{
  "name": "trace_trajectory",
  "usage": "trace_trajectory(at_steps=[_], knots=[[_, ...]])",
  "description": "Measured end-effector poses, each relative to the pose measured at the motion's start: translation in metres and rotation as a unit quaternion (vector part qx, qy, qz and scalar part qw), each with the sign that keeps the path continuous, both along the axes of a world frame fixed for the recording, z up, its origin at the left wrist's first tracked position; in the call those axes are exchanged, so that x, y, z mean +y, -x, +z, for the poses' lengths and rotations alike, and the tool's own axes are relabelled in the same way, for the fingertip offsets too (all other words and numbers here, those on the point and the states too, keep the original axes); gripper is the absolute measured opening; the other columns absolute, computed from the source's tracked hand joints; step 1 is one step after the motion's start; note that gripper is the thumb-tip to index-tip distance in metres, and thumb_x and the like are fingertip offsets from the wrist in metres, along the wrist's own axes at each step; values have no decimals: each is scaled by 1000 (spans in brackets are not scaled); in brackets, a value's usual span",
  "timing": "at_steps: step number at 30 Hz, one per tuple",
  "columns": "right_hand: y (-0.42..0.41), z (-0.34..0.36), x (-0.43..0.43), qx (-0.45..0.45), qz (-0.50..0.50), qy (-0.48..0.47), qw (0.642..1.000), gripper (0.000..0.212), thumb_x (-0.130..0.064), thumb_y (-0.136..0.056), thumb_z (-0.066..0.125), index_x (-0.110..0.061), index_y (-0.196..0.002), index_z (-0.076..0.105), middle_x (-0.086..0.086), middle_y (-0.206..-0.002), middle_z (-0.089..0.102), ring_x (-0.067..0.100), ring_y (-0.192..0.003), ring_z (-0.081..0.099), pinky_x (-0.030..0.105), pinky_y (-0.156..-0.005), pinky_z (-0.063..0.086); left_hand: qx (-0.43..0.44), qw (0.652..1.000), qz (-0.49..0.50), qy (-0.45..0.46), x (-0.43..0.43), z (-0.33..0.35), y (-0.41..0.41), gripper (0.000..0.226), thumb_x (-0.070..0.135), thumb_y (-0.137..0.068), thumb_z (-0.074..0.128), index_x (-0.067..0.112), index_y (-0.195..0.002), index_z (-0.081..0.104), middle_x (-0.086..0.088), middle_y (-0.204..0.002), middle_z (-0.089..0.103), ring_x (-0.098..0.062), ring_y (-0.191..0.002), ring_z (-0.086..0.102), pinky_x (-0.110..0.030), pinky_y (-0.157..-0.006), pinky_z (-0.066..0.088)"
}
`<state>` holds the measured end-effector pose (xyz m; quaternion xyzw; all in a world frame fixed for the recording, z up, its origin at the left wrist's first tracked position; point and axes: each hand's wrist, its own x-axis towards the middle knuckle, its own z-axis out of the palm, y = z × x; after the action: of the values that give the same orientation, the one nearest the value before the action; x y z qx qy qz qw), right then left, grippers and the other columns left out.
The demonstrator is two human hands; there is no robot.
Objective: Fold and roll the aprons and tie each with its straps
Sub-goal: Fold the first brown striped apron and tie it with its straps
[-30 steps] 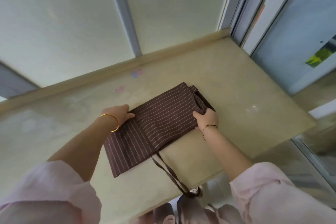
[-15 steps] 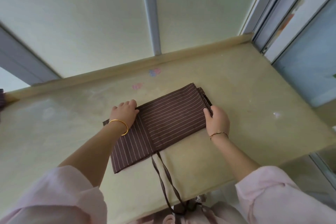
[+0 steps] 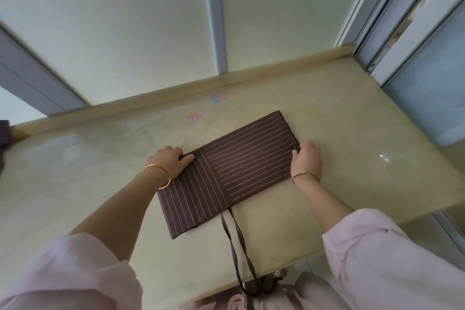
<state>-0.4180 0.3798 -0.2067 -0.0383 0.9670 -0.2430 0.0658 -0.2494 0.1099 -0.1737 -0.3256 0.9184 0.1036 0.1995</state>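
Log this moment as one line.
stage: folding | brown white-striped cloth apron: folded flat on beige counter | left hand: grips left edge | right hand: grips right edge | brown straps: untied, hanging off front edge

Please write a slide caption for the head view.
Left hand and right hand hold a folded apron on a table; straps overhang.

The apron (image 3: pixel 239 166) lies on the table (image 3: pixel 352 158) between the left hand (image 3: pixel 168 161) and right hand (image 3: pixel 307 161); its straps (image 3: pixel 232 249) hang over the near edge.
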Motion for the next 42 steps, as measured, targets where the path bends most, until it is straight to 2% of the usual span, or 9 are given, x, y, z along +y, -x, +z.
trace_trajectory(at_steps=[8, 12, 18, 22, 29, 33, 35, 38, 42], knots=[[-23, 35, -25, 209, 141, -172, 952, 31, 5, -80, 55, -12, -106, 59, 13, -108, 56, 32, -96, 50, 39, -76, 39, 8, 990, 60, -124, -15, 10, -24, 40, 48, -93, 49, 9, -89, 58, -6, -85, 57, -22, -80, 53, -30, -69, 39], [-92, 48, -59, 53, 373, -20, 926, 28, -11, -95, 46, -21, -117, 62, -1, -121, 57, 18, -109, 52, 32, -90, 49, 12, 994, 49, -93, -10, 12, -25, 38, 49, -93, 49, 13, -86, 56, -4, -82, 57, -21, -77, 53, -29, -65, 39], [-116, 13, -48, -25, 371, 4, 928, 41, 3, -94, 40, -19, -121, 62, -2, -132, 54, 17, -123, 44, 31, -106, 39, -39, 979, 90, -181, -6, 20, -28, 35, 40, -92, 55, 5, -90, 57, -9, -90, 56, -23, -82, 53, -28, -67, 42], [-112, 24, -34, -47, 378, 47, 924, 51, 19, -84, 39, -11, -117, 66, 6, -128, 56, 20, -122, 47, 27, -110, 32, -32, 879, 218, -422, 0, 45, -26, 8, 9, -92, 58, 7, -99, 56, -13, -88, 63, -22, -75, 62, -35, -82, 54], [-123, 41, -7, -299, 224, 219, 902, 28, 4, -93, 47, -12, -104, 68, -7, -89, 68, 0, -77, 64, 10, -66, 50, -29, 703, 196, -683, 14, 86, -9, 17, 3, -87, 49, 1, -89, 66, -9, -62, 62, -5, -39, 53, -13, -35, 44], [-122, 33, 0, -339, -16, 356, 870, 19, 4, -95, 44, -1, -95, 62, 9, -80, 65, 19, -72, 63, 38, -76, 58, 148, 543, 362, -743, 38, 76, 28, 19, 5, -88, 55, -6, -104, 58, -15, -74, 69, -11, -51, 65, -17, -46, 52], [-122, 34, 0, -342, -71, 369, 861, 23, 3, -95, 46, 4, -114, 58, 15, -95, 65, 23, -82, 63, 40, -74, 57, 234, 637, 351, -645, 44, 64, 47, 31, 6, -93, 53, 0, -124, 51, -16, -86, 68, -13, -57, 61, -20, -47, 50], [-120, 42, -4, -350, -156, 460, 801, 32, 5, -95, 44, 3, -126, 50, 20, -113, 63, 22, -86, 63, 28, -58, 58, 233, 903, 128, -339, 43, 40, 59, 40, 20, -91, 59, 8, -129, 53, -12, -117, 61, -18, -85, 58, -27, -72, 49], [-116, 48, -5, -386, -248, 558, 691, 32, -14, -98, 38, -3, -127, 48, 16, -106, 61, 28, -93, 59, 43, -77, 53, 155, 960, -42, -232, 45, 21, 65, 38, 33, -93, 54, 5, -117, 60, -12, -113, 62, -29, -100, 60, -40, -89, 51]])
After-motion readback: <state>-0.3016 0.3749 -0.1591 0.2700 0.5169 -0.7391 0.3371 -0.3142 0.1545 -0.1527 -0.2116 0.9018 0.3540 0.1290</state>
